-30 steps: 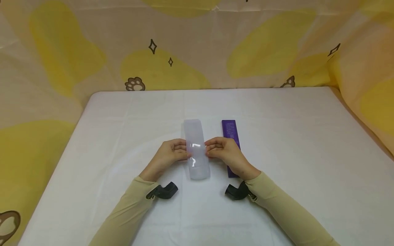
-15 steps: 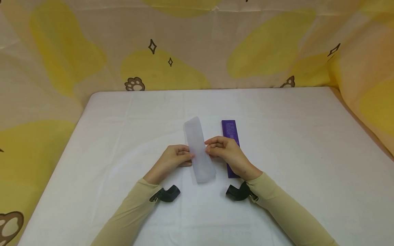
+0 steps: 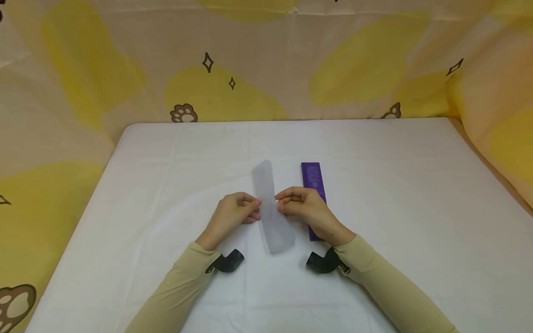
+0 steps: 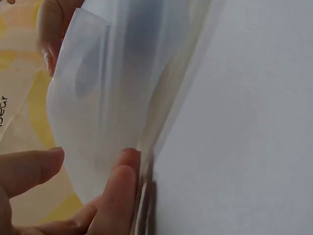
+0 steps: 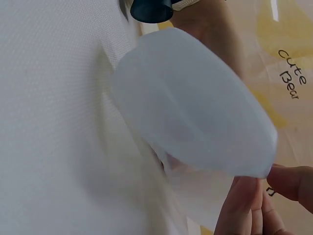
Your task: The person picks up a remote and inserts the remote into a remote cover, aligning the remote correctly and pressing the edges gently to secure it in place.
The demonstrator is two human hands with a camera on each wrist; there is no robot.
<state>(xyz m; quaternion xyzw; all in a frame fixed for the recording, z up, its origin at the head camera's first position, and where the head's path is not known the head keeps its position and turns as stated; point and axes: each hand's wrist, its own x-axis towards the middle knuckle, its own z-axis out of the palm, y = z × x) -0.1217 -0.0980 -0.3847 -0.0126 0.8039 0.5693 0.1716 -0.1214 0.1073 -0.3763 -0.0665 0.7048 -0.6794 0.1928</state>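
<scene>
A long translucent plastic case (image 3: 275, 226) is held slanted above the white table, its lower end tilted to the right. My left hand (image 3: 235, 212) holds its left edge; in the left wrist view, the thumb (image 4: 51, 161) lies at one edge of the case (image 4: 98, 122) and the fingertips (image 4: 127, 161) at the other. From the right side, my right hand (image 3: 310, 208) pinches the case near its middle. The right wrist view shows thumb (image 5: 288, 178) and fingers meeting at the edge of the case (image 5: 190, 98).
A flat purple box (image 3: 313, 175) with small printed text lies on the white tabletop (image 3: 395, 194), partly hidden under my right hand. Black curved wrist mounts (image 3: 229, 261) stick out from both sleeves. A yellow patterned cloth (image 3: 250, 60) hangs behind the table.
The case has turned so its glossy face no longer shows, and its lower end has swung right and nearer. My left hand has shifted slightly right; the right hand has barely moved.
</scene>
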